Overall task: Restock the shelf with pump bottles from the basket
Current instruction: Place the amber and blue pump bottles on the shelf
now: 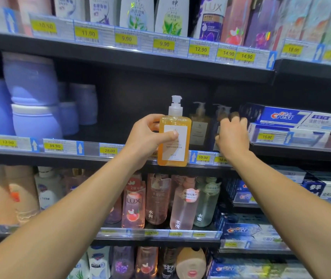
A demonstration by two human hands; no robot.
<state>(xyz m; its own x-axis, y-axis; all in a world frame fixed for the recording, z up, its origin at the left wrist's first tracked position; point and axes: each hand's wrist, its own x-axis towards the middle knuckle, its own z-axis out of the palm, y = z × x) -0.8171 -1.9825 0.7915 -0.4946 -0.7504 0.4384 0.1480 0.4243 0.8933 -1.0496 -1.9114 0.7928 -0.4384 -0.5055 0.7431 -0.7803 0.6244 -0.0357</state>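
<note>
Head view is the only one there is, looking up along both bare forearms at a dark store shelf [120, 158]. The left hand [150, 137] grips an orange pump bottle [173, 139] by its body, thumb across the white label and fingers curled round the far side, so the pump stays upright and the label faces the aisle. The bottle hangs just in front of the shelf lip, its base below the price strip [203, 157], not yet set down. The right hand [233, 135] reaches into the bay beside it, fingers bent over a dark bottle [221, 117] that it mostly hides; whether it actually clasps that bottle I cannot tell, as the fingertips blur. I judge it is steadying or nudging that bottle to make room. A tan pump bottle [199, 125] stands between the two hands, further back. Toothpaste boxes [285, 117] sit to the right, lilac tubs [32, 97] to the left. The basket is out of sight.
</note>
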